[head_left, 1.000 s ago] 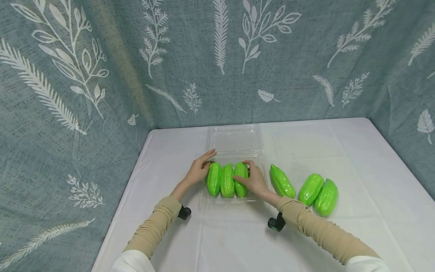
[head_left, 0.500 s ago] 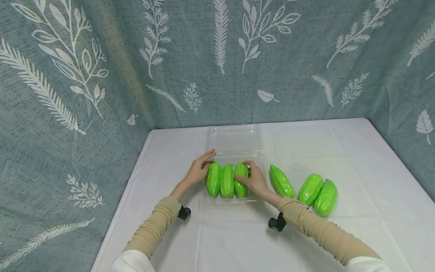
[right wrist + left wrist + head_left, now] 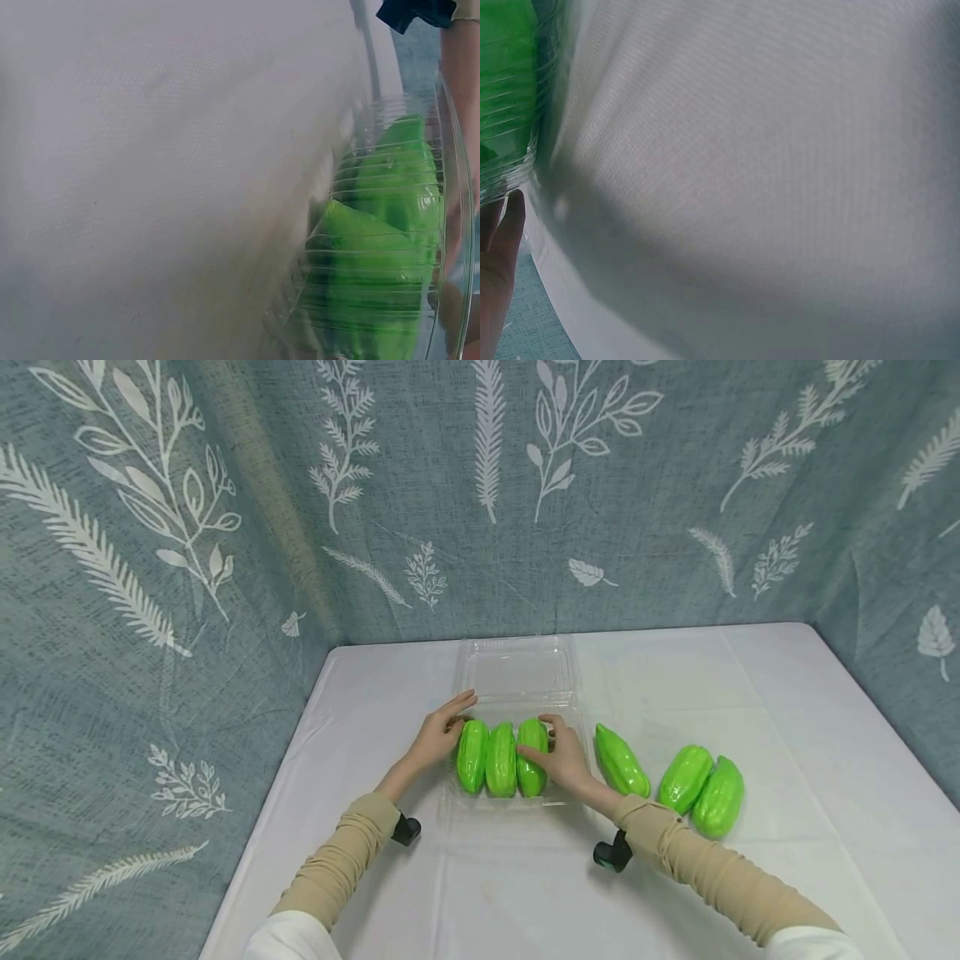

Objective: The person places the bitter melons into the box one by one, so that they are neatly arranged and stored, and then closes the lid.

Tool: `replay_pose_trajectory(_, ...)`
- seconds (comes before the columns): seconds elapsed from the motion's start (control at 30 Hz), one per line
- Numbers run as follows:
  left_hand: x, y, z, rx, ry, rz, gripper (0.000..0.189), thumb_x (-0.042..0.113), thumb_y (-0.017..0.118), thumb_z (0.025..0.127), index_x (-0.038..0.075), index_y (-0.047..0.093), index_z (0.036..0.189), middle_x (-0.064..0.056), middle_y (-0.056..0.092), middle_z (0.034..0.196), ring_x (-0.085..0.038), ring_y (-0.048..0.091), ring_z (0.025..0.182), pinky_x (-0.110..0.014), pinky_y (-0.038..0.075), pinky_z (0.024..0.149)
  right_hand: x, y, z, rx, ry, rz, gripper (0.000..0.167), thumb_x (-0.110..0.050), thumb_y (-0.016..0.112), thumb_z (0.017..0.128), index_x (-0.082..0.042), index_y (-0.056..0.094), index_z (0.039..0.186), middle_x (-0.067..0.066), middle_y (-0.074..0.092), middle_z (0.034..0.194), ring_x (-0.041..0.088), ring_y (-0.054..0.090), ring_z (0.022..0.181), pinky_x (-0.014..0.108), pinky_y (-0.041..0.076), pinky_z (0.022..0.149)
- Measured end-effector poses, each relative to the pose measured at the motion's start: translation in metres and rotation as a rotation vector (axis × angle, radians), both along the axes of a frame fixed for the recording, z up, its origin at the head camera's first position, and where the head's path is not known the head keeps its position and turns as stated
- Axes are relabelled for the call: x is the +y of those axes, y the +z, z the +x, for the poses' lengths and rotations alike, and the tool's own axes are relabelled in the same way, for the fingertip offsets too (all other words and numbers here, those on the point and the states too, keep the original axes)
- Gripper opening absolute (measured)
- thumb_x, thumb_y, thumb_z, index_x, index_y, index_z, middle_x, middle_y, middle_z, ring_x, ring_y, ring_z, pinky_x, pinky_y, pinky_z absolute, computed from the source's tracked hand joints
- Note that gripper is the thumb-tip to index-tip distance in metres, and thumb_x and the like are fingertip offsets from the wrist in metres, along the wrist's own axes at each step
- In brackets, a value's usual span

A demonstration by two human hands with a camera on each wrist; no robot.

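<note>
A clear plastic clamshell box point(image 3: 558, 802) lies open on the white table. Three glossy green ridged fruits stand side by side in it: the left one point(image 3: 472, 758), the middle one point(image 3: 501, 762) and the right one point(image 3: 531, 777). My right hand point(image 3: 564, 758) grips the right fruit, thumb on its near left side and fingers round its far end. At the box's left side rests my left hand point(image 3: 435, 739), index finger stretched out, other fingers partly hidden. In the left wrist view, a fingertip point(image 3: 514, 206) touches the ribbed box wall.
To the right of the box lie three more green fruits: a pointed one point(image 3: 621, 762) and two touching each other, one plump point(image 3: 686, 779) and one beside it point(image 3: 720, 797). The raised lid point(image 3: 517, 664) lies back behind the box. A leaf-patterned curtain point(image 3: 517, 552) borders the table.
</note>
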State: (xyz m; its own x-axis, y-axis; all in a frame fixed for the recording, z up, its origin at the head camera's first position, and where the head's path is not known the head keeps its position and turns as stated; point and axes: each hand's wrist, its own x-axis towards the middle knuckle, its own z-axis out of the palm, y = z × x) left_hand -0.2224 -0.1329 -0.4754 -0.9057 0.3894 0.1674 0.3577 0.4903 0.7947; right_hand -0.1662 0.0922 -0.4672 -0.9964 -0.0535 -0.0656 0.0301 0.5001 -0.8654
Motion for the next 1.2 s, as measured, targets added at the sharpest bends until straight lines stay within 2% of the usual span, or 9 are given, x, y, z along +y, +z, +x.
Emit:
replay_pose_trajectory(0.27, 0.000, -0.001, 0.000, -0.003, 0.008, -0.004, 0.045, -0.010, 0.042, 0.093, -0.002, 0.046, 0.137, -0.015, 0.036, 0.151, -0.035, 0.050, 0.127, -0.047, 0.049, 0.094, 0.002, 0.001, -0.001, -0.015, 0.000, -0.012, 0.064, -0.023, 0.069, 0.087, 0.000, 0.038, 0.138, 0.031, 0.046, 0.130, 0.044, 0.052, 0.118, 0.052, 0.048, 0.097)
replay_pose_trajectory(0.5, 0.000, -0.003, -0.002, 0.015, -0.003, 0.003, 0.045, -0.011, 0.041, 0.093, -0.004, 0.046, 0.137, -0.018, 0.036, 0.150, -0.037, 0.052, 0.125, -0.048, 0.049, 0.095, 0.005, 0.008, 0.000, -0.016, -0.011, -0.027, 0.068, -0.026, 0.068, 0.086, -0.001, 0.036, 0.141, 0.030, 0.040, 0.141, 0.044, 0.042, 0.128, 0.055, 0.041, 0.103)
replay_pose_trajectory(0.77, -0.001, -0.002, -0.001, 0.010, -0.002, 0.002, 0.045, -0.011, 0.042, 0.093, -0.003, 0.046, 0.137, -0.017, 0.036, 0.150, -0.037, 0.052, 0.125, -0.049, 0.048, 0.098, 0.009, 0.013, 0.001, -0.009, 0.022, -0.058, 0.070, -0.025, 0.067, 0.088, 0.001, 0.033, 0.144, 0.027, 0.037, 0.146, 0.044, 0.039, 0.132, 0.053, 0.039, 0.107)
replay_pose_trajectory(0.93, 0.000, -0.001, 0.000, 0.019, -0.004, 0.004, 0.045, -0.011, 0.042, 0.093, -0.003, 0.046, 0.137, -0.018, 0.037, 0.150, -0.037, 0.053, 0.122, -0.048, 0.050, 0.092, 0.011, 0.016, 0.002, -0.038, 0.051, -0.081, 0.072, -0.026, 0.066, 0.089, 0.001, 0.030, 0.146, 0.024, 0.032, 0.150, 0.044, 0.034, 0.136, 0.052, 0.036, 0.110)
replay_pose_trajectory(1.2, 0.000, -0.003, -0.002, 0.027, -0.011, 0.009, 0.045, -0.010, 0.042, 0.093, -0.003, 0.046, 0.138, -0.019, 0.036, 0.150, -0.038, 0.057, 0.118, -0.048, 0.050, 0.096, 0.021, 0.022, 0.004, -0.058, 0.075, -0.095, 0.074, -0.028, 0.065, 0.089, -0.001, 0.028, 0.147, 0.023, 0.031, 0.151, 0.046, 0.034, 0.135, 0.053, 0.036, 0.109)
